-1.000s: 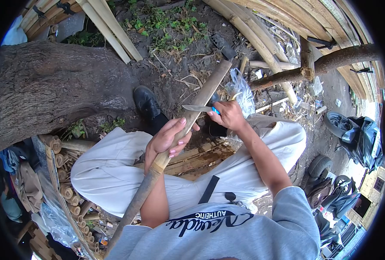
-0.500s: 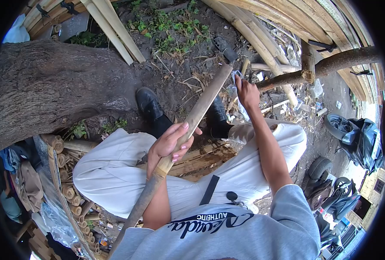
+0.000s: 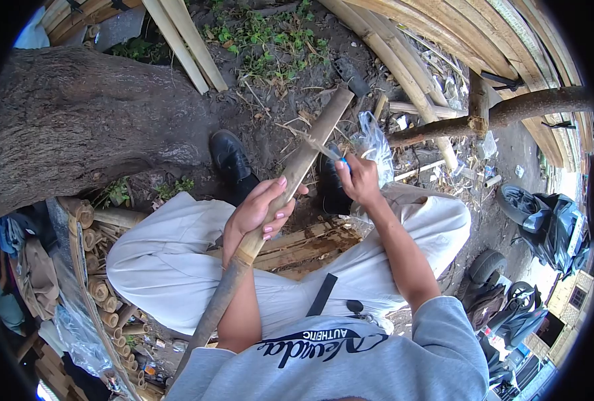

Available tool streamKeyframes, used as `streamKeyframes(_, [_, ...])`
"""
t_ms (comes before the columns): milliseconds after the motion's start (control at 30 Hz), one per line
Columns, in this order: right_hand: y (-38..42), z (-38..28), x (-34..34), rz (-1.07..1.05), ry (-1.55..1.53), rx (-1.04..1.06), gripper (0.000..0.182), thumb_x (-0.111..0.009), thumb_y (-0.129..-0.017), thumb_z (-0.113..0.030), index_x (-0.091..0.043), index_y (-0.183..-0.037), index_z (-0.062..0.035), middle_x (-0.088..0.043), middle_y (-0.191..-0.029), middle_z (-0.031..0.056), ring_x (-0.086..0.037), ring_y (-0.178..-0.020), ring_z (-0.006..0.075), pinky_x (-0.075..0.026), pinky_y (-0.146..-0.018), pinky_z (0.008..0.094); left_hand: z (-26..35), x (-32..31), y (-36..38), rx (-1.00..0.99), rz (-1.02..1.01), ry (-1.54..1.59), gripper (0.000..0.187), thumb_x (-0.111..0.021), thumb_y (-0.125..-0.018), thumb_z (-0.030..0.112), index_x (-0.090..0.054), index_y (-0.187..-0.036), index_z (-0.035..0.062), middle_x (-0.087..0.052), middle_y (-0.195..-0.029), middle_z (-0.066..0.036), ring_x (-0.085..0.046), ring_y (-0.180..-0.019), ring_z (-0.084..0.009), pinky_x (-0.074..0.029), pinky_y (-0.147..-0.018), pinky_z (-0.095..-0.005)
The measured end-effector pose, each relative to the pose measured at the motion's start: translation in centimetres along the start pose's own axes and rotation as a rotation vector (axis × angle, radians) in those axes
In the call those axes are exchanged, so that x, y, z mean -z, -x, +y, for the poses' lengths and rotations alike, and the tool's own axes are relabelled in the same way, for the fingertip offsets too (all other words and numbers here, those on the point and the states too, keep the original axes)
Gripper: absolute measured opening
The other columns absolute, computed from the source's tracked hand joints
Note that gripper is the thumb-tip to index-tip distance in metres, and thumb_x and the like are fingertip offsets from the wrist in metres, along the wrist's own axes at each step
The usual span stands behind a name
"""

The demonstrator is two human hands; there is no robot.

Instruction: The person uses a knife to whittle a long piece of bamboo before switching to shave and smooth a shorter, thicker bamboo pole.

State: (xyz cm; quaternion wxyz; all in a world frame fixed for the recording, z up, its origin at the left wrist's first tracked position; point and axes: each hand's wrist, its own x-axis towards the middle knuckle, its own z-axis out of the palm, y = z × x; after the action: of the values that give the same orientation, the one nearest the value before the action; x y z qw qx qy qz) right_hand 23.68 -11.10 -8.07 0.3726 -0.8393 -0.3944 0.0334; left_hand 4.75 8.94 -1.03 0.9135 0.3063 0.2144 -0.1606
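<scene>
A long bamboo pole [image 3: 329,115] slants across my lap, its far end between my feet and its near end beside my torso. My left hand [image 3: 257,215] wraps round the pole just above a node. In my closed right hand [image 3: 360,179] is a knife [image 3: 329,154] with a bit of blue at the handle. Its blade rests against the pole's upper part, where a thin curled shaving [image 3: 306,138] lifts off. The fingers hide most of the handle.
A thick tree trunk [image 3: 90,127] lies to the left, above stacked bamboo pieces [image 3: 103,291]. Between my legs is a wooden plank [image 3: 310,247]. A clear plastic bag [image 3: 375,148] and a branch [image 3: 437,129] are on the right, with a parked motorcycle [image 3: 551,227] beyond.
My right hand has come down and left, bringing the knife from near the pole's far end to lower along it. A shaving now shows at the blade. My left hand keeps its grip.
</scene>
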Motion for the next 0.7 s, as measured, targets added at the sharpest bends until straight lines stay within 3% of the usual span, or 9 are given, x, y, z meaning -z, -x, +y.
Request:
streamKeyframes(33, [0.2,-0.6,-0.2,-0.081,0.039,0.127,0.041,-0.063,-0.101,-0.033,-0.054,-0.073,-0.0049,-0.054,-0.056,0.0173,-0.059,-0.051,0.0374,-0.045,-0.050,0.0477,0.0,-0.2,0.0,0.008,-0.002,-0.002,0.053,-0.033,-0.114,0.040,-0.053,-0.128,-0.0067,-0.043,-0.061,0.002,-0.038,-0.033,-0.0038,-0.034,-0.028,-0.0207])
streamKeyframes(300, [-0.2,1.9,-1.1,-0.118,0.040,0.267,0.042,-0.063,-0.101,-0.038,-0.055,-0.073,-0.0068,-0.053,-0.053,0.0162,-0.061,-0.050,0.0356,-0.046,-0.048,0.0477,0.0,0.2,0.7,0.029,-0.040,-0.133,0.056,-0.036,-0.112,0.047,-0.054,-0.129,-0.0043,-0.043,-0.065,0.002,-0.038,-0.036,-0.0039,-0.035,-0.031,-0.0217])
streamKeyframes(367, [-1.1,4.8,-1.6,-0.060,0.224,0.094,0.044,-0.060,-0.103,-0.040,-0.059,-0.076,-0.0056,-0.056,-0.055,0.0192,-0.064,-0.054,0.0376,-0.049,-0.050,0.0470,0.1,0.3,0.9,0.010,-0.037,-0.121,0.056,-0.037,-0.112,0.047,-0.054,-0.129,-0.0044,-0.043,-0.065,0.002,-0.038,-0.036,-0.0036,-0.035,-0.031,-0.0213])
streamKeyframes(400, [-2.4,6.1,-1.6,-0.075,0.271,-0.238,0.052,-0.053,-0.105,-0.046,-0.064,-0.079,-0.0026,-0.062,-0.062,0.0258,-0.067,-0.062,0.0431,-0.053,-0.058,0.0508,0.0,0.3,1.1,0.008,-0.039,-0.122,0.056,-0.037,-0.112,0.047,-0.054,-0.129,-0.0044,-0.043,-0.065,0.002,-0.038,-0.036,-0.0036,-0.035,-0.031,-0.0213])
streamKeyframes(433, [-3.6,8.1,-1.3,-0.083,0.359,-0.389,0.065,-0.043,-0.107,-0.052,-0.068,-0.080,0.0018,-0.065,-0.071,0.0313,-0.067,-0.070,0.0498,-0.054,-0.068,0.0566,-0.1,0.3,1.2,0.000,-0.013,-0.077,0.053,-0.035,-0.113,0.043,-0.054,-0.127,-0.0054,-0.043,-0.063,0.002,-0.038,-0.035,-0.0033,-0.034,-0.029,-0.0205])
streamKeyframes(467, [-3.4,11.1,-1.6,-0.079,0.217,-0.471,0.074,-0.036,-0.109,-0.053,-0.071,-0.082,0.0064,-0.064,-0.077,0.0357,-0.066,-0.077,0.0543,-0.051,-0.075,0.0598,0.0,0.3,1.2,-0.009,0.013,-0.031,0.050,-0.034,-0.114,0.039,-0.053,-0.125,-0.0065,-0.042,-0.061,0.003,-0.038,-0.033,-0.0031,-0.034,-0.028,-0.0198])
streamKeyframes(533, [-2.8,12.9,-2.6,0.191,0.179,-0.527,0.075,-0.034,-0.110,-0.052,-0.067,-0.084,0.0098,-0.062,-0.076,0.0361,-0.064,-0.079,0.0539,-0.048,-0.073,0.0599,-0.1,0.1,1.0,0.009,-0.010,-0.069,0.051,-0.034,-0.114,0.039,-0.053,-0.125,-0.0063,-0.043,-0.062,0.003,-0.038,-0.034,-0.0029,-0.034,-0.028,-0.0199])
streamKeyframes(567, [-3.2,11.4,-2.1,0.164,0.127,-0.637,0.080,-0.033,-0.109,-0.056,-0.066,-0.083,0.0116,-0.061,-0.075,0.0366,-0.063,-0.078,0.0545,-0.045,-0.075,0.0598,-0.2,0.3,0.8,0.019,0.002,-0.069,0.051,-0.034,-0.114,0.039,-0.053,-0.126,-0.0063,-0.043,-0.062,0.003,-0.038,-0.034,-0.0029,-0.034,-0.028,-0.0198])
streamKeyframes(700, [-3.6,6.5,-1.7,0.109,0.078,-0.548,0.082,-0.034,-0.109,-0.058,-0.062,-0.077,0.0124,-0.059,-0.070,0.0341,-0.059,-0.071,0.0519,-0.043,-0.072,0.0578,-0.4,0.6,0.0,0.050,0.005,-0.081,0.053,-0.033,-0.114,0.040,-0.053,-0.130,-0.0067,-0.043,-0.064,0.003,-0.038,-0.035,-0.0033,-0.035,-0.030,-0.0203])
